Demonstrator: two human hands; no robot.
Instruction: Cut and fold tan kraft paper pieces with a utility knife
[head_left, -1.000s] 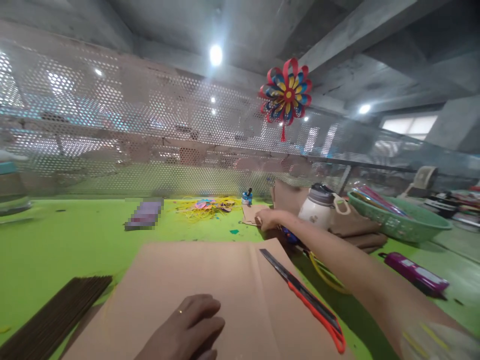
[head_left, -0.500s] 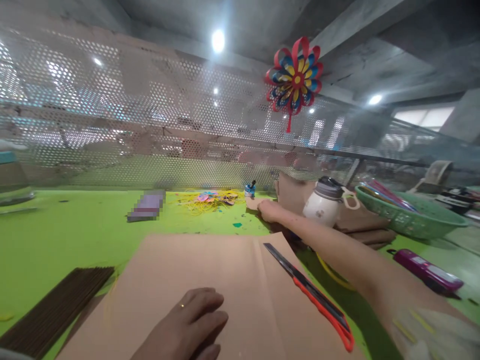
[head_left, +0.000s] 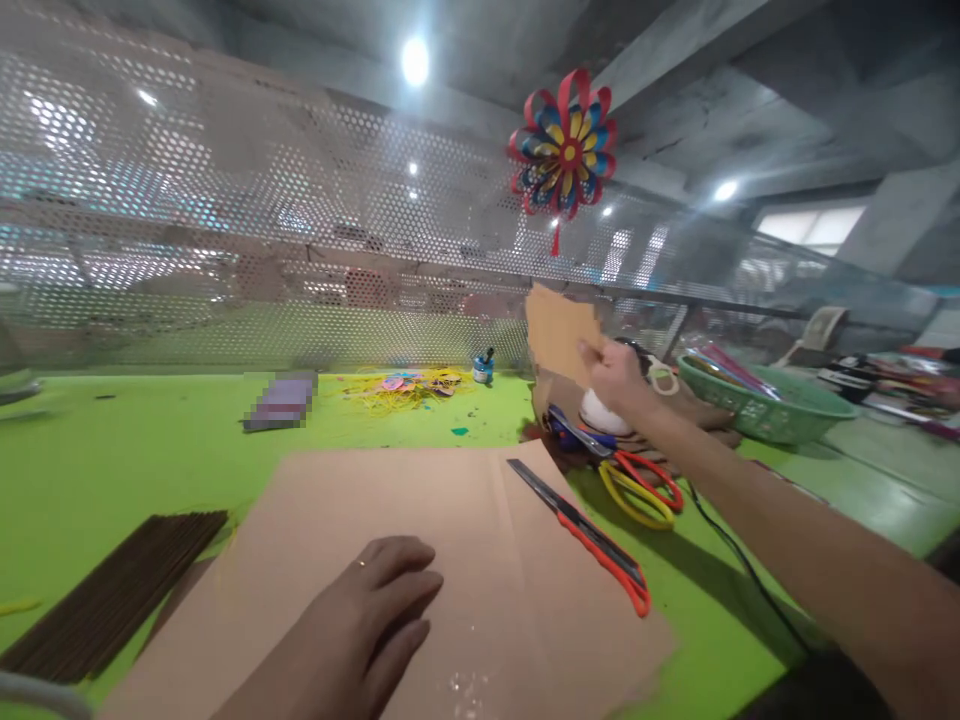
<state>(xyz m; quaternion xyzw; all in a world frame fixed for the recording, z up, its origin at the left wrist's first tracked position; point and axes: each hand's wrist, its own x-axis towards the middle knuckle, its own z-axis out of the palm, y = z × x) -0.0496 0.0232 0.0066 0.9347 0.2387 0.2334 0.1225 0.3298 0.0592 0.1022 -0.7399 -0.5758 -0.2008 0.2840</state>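
Observation:
My left hand, a ring on one finger, rests on a large sheet of brown cardboard. Its fingers are a little bent and apart, with nothing in them. My right hand is raised at the back right and pinches a tan piece of cardboard by its edge. A box cutter with a red handle lies on the right part of the sheet, blade pointing away. Beyond it, scissors with red and yellow handles lie below my right hand. A white jug is partly hidden behind that hand.
Brown thin sticks lie at the left. Yellow strands with coloured scraps, a small blue bottle and a blurred-out flat object are along the back. A green basket stands right. A paper flower hangs above.
My right hand has lifted the tan cardboard piece from the table's back and brought it up to the right. The scissors now show more fully. My left hand stays on the sheet.

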